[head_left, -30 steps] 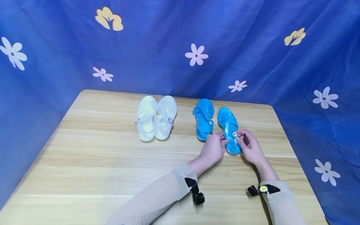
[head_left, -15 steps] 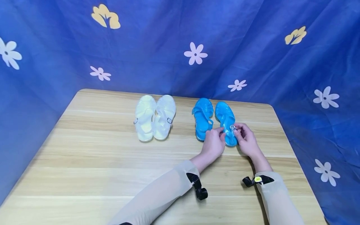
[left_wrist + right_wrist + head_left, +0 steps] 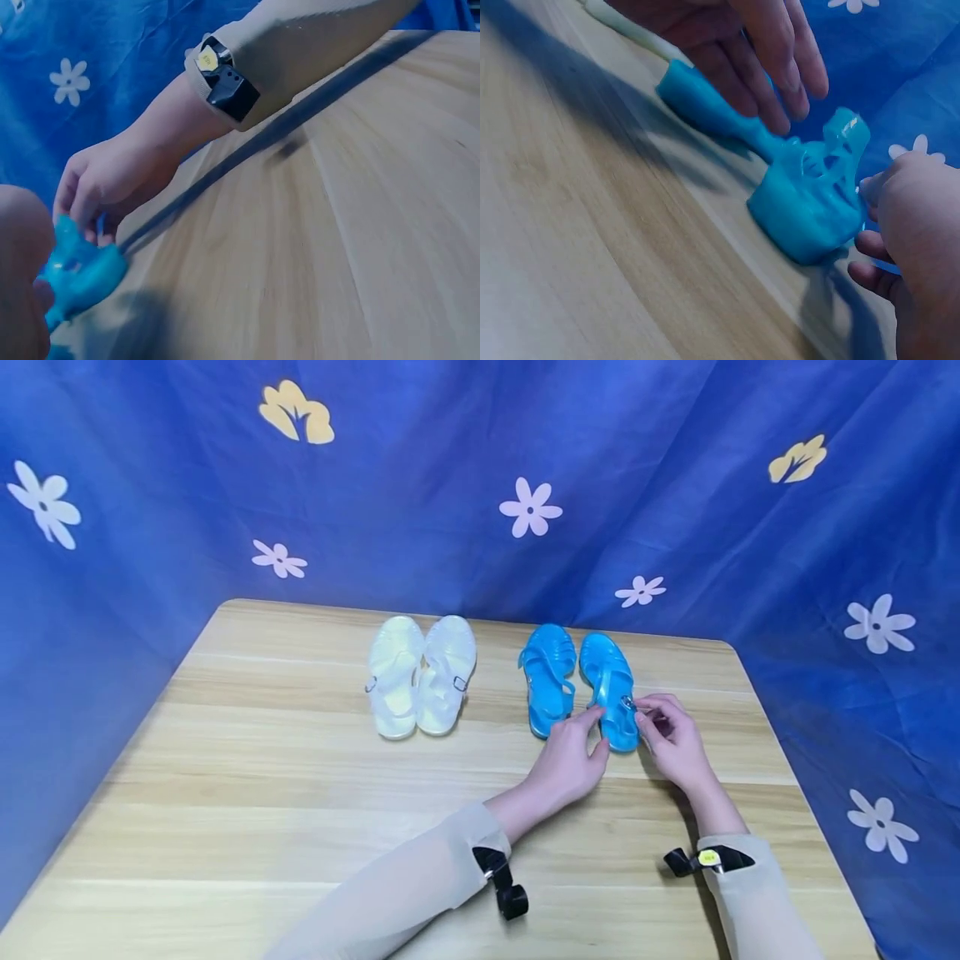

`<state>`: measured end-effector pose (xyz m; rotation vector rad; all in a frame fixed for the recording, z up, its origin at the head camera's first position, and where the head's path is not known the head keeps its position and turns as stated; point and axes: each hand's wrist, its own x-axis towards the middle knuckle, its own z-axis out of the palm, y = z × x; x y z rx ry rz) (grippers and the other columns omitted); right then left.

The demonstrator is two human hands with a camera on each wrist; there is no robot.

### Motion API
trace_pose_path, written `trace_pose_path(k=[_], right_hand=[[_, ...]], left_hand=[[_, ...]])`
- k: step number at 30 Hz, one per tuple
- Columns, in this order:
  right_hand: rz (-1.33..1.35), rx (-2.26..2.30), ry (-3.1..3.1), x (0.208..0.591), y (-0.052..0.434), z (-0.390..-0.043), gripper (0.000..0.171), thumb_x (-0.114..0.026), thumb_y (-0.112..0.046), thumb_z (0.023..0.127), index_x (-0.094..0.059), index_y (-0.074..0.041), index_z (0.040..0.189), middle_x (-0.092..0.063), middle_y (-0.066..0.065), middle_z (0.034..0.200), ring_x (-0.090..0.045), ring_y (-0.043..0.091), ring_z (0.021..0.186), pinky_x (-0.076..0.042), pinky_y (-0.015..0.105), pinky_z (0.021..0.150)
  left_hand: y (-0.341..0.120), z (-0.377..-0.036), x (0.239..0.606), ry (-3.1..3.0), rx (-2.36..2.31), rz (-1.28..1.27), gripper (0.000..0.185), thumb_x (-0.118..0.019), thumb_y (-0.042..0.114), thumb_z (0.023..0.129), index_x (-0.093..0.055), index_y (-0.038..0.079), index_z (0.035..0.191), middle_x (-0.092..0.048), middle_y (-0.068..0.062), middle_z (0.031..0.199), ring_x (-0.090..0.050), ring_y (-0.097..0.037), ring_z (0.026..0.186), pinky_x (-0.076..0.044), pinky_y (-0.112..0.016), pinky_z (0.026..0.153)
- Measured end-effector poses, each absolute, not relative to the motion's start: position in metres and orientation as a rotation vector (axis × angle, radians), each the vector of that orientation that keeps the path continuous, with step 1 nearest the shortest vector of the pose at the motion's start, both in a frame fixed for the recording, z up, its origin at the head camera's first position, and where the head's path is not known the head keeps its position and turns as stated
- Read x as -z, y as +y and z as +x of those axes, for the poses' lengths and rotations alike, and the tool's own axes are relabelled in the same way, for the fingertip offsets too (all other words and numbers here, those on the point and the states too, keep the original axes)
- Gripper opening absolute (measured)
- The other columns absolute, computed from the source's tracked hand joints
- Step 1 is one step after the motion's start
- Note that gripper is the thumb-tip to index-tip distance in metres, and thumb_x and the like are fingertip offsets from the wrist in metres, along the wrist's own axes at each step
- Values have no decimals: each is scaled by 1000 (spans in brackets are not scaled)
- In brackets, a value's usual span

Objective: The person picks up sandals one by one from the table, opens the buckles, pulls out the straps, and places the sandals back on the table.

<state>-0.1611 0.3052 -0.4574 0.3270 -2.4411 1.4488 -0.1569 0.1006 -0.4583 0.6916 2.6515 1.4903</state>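
A pair of blue jelly sandals stands at the table's far right: the left sandal point(image 3: 546, 681) and the right sandal point(image 3: 609, 689) side by side, toes away from me. My left hand point(image 3: 591, 723) reaches to the right sandal's heel strap with its fingers stretched out; in the right wrist view these fingers point(image 3: 780, 52) hover straight above the sandal point(image 3: 810, 199) and hold nothing. From the sandal's right side, my right hand point(image 3: 642, 710) has its curled fingertips pinching the strap by the small metal buckle point(image 3: 627, 701). In the left wrist view the right hand point(image 3: 101, 184) touches the sandal point(image 3: 79, 274).
A pair of white translucent sandals point(image 3: 420, 677) stands left of the blue pair. The wooden table point(image 3: 247, 793) is backed by a blue flowered cloth point(image 3: 480, 485) that also hangs along both sides. Black wrist straps point(image 3: 502, 885) sit on both sleeves.
The right blue sandal has been slid away from me, level with its mate. My left hand has let go of the strap and straightened its fingers; my right hand stays at the buckle.
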Motion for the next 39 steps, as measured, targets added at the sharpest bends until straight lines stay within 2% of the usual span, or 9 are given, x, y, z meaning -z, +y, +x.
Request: trace_pose_path(k=[5, 10, 16, 18, 23, 29, 34, 37, 39], right_hand=[[380, -1443, -2354, 449, 296, -156, 20, -65, 21, 92, -68, 19, 112, -58, 35, 112, -57, 21, 82, -48, 15, 69], [538, -1430, -2267, 437, 276, -155, 22, -64, 26, 88, -68, 19, 109, -58, 37, 107, -56, 29, 80, -48, 18, 73], [659, -1429, -2224, 443, 253, -165, 29, -68, 25, 87, -71, 10, 111, -61, 27, 109, -57, 23, 83, -48, 20, 76], [700, -1474, -2205, 443, 242, -167, 31, -69, 24, 87, -72, 7, 113, -62, 24, 111, -59, 22, 84, -50, 20, 76], [800, -1615, -2189, 442, 210, -170, 32, -68, 21, 90, -70, 8, 119, -60, 26, 115, -62, 32, 90, -54, 23, 81], [756, -1729, -2323, 439, 171, -178, 29, -68, 6, 100, -66, 4, 129, -65, 17, 123, -67, 31, 102, -57, 30, 92], [646, -1742, -2512, 436, 142, -184, 35, -66, 0, 101, -60, 7, 135, -66, 23, 127, -71, 29, 104, -57, 34, 92], [602, -1673, -2639, 433, 124, -185, 38, -66, -6, 101, -59, 5, 136, -67, 25, 123, -73, 26, 101, -59, 35, 91], [582, -1623, -2703, 433, 112, -186, 39, -66, -11, 101, -60, 3, 137, -68, 21, 119, -73, 24, 99, -59, 36, 90]], left_hand=[[72, -150, 445, 2596, -1541, 857, 43, -68, 11, 102, -63, 3, 143, -62, -13, 147, -64, -21, 127, -50, -27, 106], [31, -153, 435, 2602, -1647, 1057, 34, -71, 5, 99, -68, 0, 133, -68, -14, 137, -68, -21, 121, -51, -21, 100], [-26, -178, 416, 2681, -1639, 1328, 26, -72, 1, 96, -72, 0, 122, -72, -16, 129, -69, -27, 120, -51, -32, 107], [-46, -189, 409, 2730, -1567, 1313, 28, -73, 3, 96, -72, 1, 124, -71, -15, 131, -67, -28, 124, -49, -37, 110], [-90, -219, 404, 2825, -1376, 1099, 33, -70, 8, 99, -69, 3, 131, -69, -12, 136, -62, -29, 130, -46, -44, 112], [-131, -247, 412, 2910, -1112, 950, 37, -67, 10, 102, -65, 0, 137, -66, -17, 141, -57, -36, 135, -41, -50, 116], [-146, -257, 415, 2931, -920, 914, 41, -64, 14, 105, -60, 0, 143, -62, -19, 145, -52, -39, 140, -36, -57, 118], [-148, -259, 416, 2911, -812, 881, 43, -62, 18, 107, -58, 2, 147, -60, -17, 148, -50, -39, 142, -34, -62, 117], [-148, -260, 417, 2898, -755, 856, 44, -61, 19, 108, -57, 4, 149, -60, -16, 149, -49, -39, 143, -33, -65, 115]])
